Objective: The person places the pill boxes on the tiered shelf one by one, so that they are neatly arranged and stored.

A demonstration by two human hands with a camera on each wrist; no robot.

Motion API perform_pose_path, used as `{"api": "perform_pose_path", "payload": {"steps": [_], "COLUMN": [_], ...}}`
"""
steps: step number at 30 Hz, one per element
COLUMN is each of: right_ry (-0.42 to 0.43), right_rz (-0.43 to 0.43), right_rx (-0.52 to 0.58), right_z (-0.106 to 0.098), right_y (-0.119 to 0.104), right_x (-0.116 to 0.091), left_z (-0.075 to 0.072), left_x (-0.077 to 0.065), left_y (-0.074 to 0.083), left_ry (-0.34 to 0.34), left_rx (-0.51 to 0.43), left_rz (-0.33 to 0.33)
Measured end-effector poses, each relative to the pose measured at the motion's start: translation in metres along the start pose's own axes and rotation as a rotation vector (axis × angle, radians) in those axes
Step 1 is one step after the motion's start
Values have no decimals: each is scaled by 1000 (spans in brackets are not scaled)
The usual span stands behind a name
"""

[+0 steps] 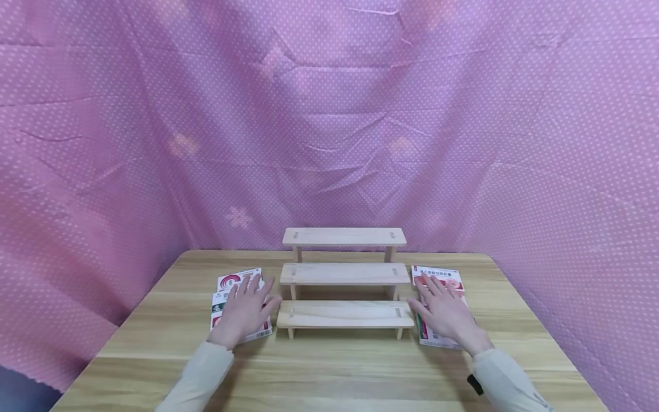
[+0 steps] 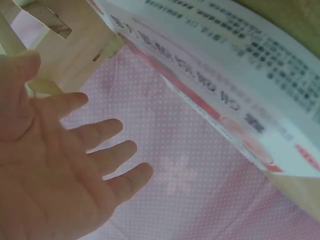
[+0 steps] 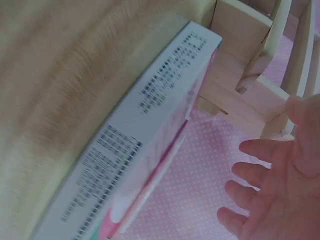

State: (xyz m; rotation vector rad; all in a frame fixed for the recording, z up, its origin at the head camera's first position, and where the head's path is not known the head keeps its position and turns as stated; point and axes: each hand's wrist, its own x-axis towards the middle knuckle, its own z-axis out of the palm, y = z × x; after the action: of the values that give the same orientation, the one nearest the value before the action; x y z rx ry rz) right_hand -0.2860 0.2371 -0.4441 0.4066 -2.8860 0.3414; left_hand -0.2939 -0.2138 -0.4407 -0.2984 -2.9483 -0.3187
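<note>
In the head view my left hand [image 1: 244,309] is held palm down, fingers spread, over a group of flat printed boxes [image 1: 261,333] left of a stepped wooden rack. My right hand [image 1: 447,309] is spread the same way over a second group of boxes [image 1: 437,272] on the right. Both wrist views show straight fingers with nothing held: the left palm [image 2: 50,175] faces a white box [image 2: 225,75] with red and black print, and the right palm [image 3: 285,190] is beside a white box [image 3: 135,130] with dense text on its side. The hands partly hide the boxes.
The three-step wooden rack [image 1: 345,313] stands mid-table between the two groups of boxes. A pink dotted cloth [image 1: 329,143] hangs behind and along both sides of the wooden table [image 1: 340,372]. A small black object [image 1: 475,384] shows by the right sleeve.
</note>
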Motion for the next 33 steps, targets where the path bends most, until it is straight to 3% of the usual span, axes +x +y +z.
{"api": "perform_pose_path", "payload": {"steps": [5,9,12,16,21,24,28,33], "right_ry": [67,48,0,-57,-180,-276,-351,-374], "right_rz": [33,83,126,179,215,225,218,226], "right_rx": [162,387,520,663,978,1150,1255,1318], "right_z": [2,2,3,5,7,9,14,20], "right_y": [2,3,4,6,5,5,9,15], "right_x": [0,0,0,-1,-1,-1,-2,-2], "left_z": [-2,-8,-11,-12,-12,-13,-12,-12], "left_x": [1,-1,-3,-4,-7,-11,-16,-23], "left_y": [-8,-18,-25,-34,-49,-60,-76,-90], "left_ry": [75,36,-15,-35,-33,-65,-112,-142], "left_rx": [-80,-263,-374,-451,-511,-573,-655,-668], "left_rz": [25,-7,-57,-81,-32,-4,36,66]}}
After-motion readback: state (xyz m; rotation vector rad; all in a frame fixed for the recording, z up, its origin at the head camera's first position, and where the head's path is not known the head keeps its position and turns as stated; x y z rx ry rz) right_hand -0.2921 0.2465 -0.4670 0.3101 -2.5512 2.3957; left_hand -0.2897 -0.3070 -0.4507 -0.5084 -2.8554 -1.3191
